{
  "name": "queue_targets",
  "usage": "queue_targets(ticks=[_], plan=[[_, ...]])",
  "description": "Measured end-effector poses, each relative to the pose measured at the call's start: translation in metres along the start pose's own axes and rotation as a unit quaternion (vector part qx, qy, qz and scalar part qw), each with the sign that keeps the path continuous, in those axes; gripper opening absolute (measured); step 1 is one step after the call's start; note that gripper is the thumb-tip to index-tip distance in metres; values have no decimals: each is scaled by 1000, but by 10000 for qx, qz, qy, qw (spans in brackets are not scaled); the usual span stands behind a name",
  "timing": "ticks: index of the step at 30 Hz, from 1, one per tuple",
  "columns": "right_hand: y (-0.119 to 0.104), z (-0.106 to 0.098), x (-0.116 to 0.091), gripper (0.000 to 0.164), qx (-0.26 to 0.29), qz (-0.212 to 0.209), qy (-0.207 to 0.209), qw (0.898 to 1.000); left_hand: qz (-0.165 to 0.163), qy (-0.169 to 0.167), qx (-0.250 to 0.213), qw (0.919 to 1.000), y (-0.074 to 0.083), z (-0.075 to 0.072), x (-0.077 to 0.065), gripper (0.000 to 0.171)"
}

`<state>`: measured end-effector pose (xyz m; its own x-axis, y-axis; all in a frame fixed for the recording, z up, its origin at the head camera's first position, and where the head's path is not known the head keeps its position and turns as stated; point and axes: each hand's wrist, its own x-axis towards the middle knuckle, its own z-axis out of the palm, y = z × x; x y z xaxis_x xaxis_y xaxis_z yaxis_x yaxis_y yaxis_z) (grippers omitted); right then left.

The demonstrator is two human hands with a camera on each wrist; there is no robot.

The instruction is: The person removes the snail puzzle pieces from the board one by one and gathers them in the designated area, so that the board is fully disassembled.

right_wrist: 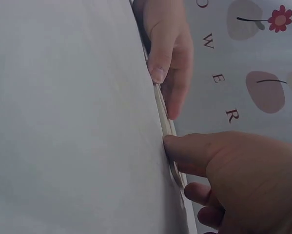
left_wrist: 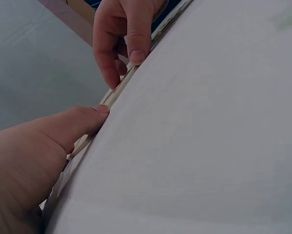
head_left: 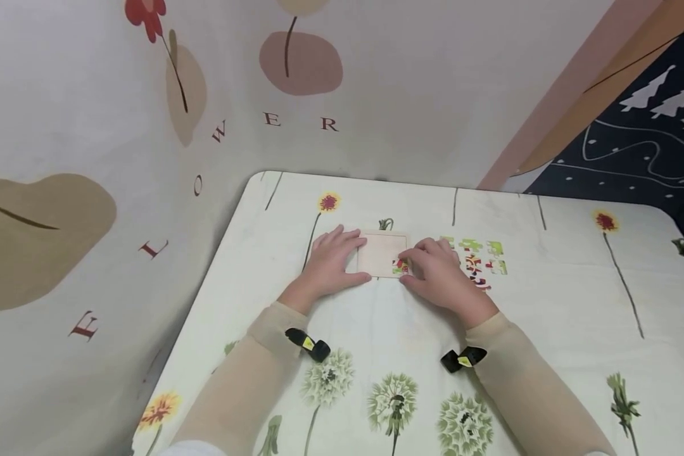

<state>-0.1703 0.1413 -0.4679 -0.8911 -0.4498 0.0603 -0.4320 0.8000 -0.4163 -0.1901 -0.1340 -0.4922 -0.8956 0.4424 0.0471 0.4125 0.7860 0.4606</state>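
Observation:
A shallow light-wood puzzle tray [head_left: 380, 250] lies flat on the table, seen edge-on in both wrist views. My left hand [head_left: 335, 259] rests at its left side with spread fingers, the index at the left rim and the thumb [left_wrist: 89, 117] against the front edge. My right hand [head_left: 440, 272] is over the front right corner, thumb [right_wrist: 184, 145] on the front edge. Its curled index finger and thumb close about a colourful jigsaw piece [head_left: 399, 266] in that corner, partly covered by the fingers.
Several loose jigsaw pieces [head_left: 494, 248], green, white and red, lie right of the tray, some behind the right hand. A white flower-print cloth [head_left: 553, 304] covers the table. A printed curtain or wall covering [head_left: 405, 126] rises behind the far edge and along the left side.

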Motion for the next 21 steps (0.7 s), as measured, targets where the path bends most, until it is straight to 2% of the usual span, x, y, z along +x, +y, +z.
queue_targets(ticks=[8, 13, 21], plan=[[2, 1, 8, 50, 216, 227, -172, 9994, -22, -56, -33, 10000, -1, 1, 0, 80], [3, 2, 10, 44, 343, 274, -137, 9989, -36, -61, -16, 10000, -1, 2, 0, 80], [2, 0, 11, 49, 662, 9, -35, 9978, -43, -90, -10, 9999, -1, -1, 1, 81]])
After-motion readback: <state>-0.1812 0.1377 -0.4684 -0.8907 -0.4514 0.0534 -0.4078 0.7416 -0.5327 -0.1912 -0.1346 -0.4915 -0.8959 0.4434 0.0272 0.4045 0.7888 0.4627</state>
